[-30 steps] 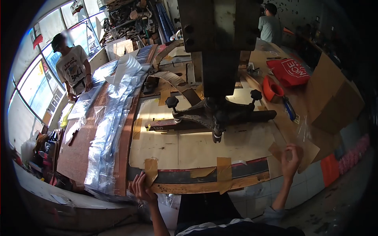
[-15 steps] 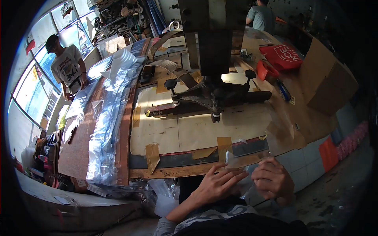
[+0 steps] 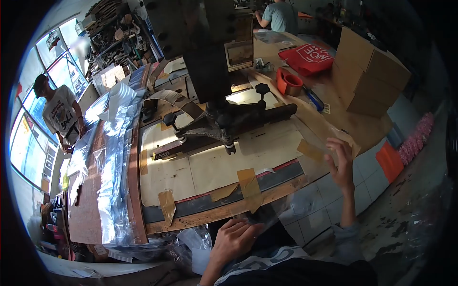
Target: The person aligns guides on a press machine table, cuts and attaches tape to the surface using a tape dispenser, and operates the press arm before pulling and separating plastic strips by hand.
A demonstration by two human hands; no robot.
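My left hand (image 3: 234, 240) is low at the table's front edge, its fingers curled together over a piece of clear plastic film (image 3: 273, 212). The film is thin and see-through, so its outline is hard to make out. My right hand (image 3: 341, 162) is raised at the table's right front edge, fingers apart, with nothing visible in it. Ahead of both hands, a dark metal press head (image 3: 222, 119) stands over a pale board (image 3: 210, 169). Strips of brown tape (image 3: 248, 186) lie along the board's front edge.
Long plastic sheets (image 3: 117, 162) lie on the left side. At the right are an orange tape dispenser (image 3: 288, 85), a blue-handled cutter (image 3: 315, 100), a red bag (image 3: 307, 59) and a cardboard box (image 3: 369, 71). One person (image 3: 62, 109) stands left, another (image 3: 279, 19) is behind.
My right hand has moved away from my left, up and forward, and its fingers have spread. My left hand has shifted left and down. The view has turned to the right.
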